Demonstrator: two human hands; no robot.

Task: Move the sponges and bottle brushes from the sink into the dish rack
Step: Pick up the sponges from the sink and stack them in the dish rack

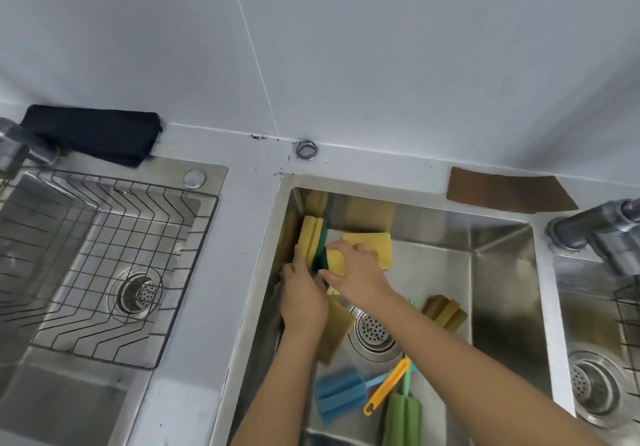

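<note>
White counter [249, 203] bears black cloth [93, 135], metal ring [307, 150], brown pad [509, 189].

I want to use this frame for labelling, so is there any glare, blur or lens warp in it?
Head view: wide-angle bend at the edges; left faucet soft; mild sheen and sponge reflections on the sink walls; hands reasonably sharp.

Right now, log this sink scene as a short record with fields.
left hand: gripping the upright yellow-green sponge at the middle sink's far-left corner
right hand: on a second sponge pressed against the first
loose in sink: flat yellow sponge, dark yellow sponge, another sponge by the drain
brushes: blue bottle brush, green bottle brush, orange handle near the front
dish rack: in the left sink, holds nothing
</note>
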